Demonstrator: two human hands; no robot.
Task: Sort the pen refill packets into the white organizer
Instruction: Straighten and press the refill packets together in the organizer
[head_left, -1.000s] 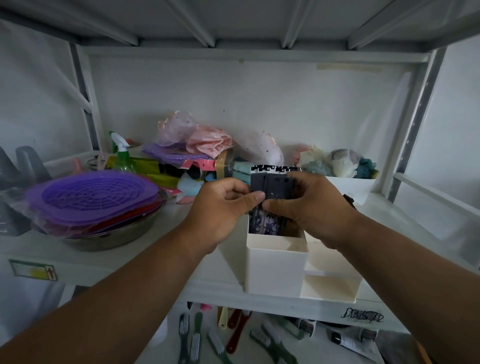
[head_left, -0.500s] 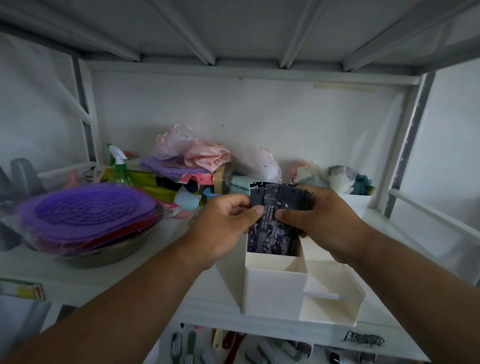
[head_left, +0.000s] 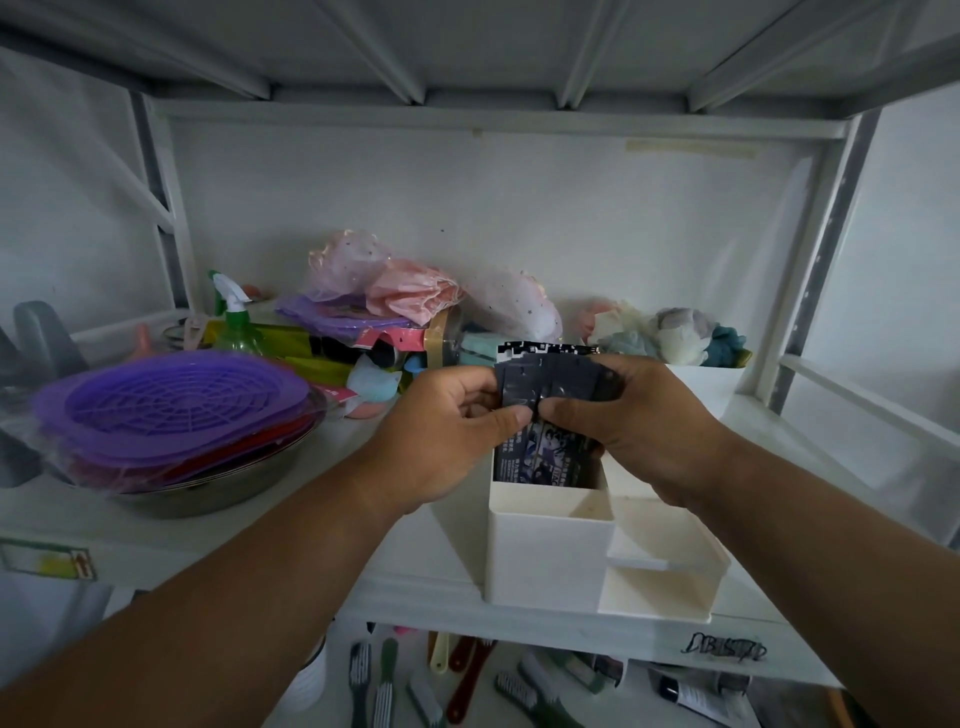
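both hands (head_left: 535, 415) pinch dark refill packets (head_left: 545, 382) standing in the white organizer (head_left: 550, 561).

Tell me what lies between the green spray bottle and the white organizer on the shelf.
In the head view, between the spray bottle and the white organizer lie packaged goods, a light blue toy, and the left hand gripping the refill packets.

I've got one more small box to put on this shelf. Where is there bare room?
Bare shelf lies right of the white organizer, toward the right rail. A narrower strip runs along the front edge between the metal bowl and the organizer, under the left hand. The back left is crowded with the spray bottle and bags.
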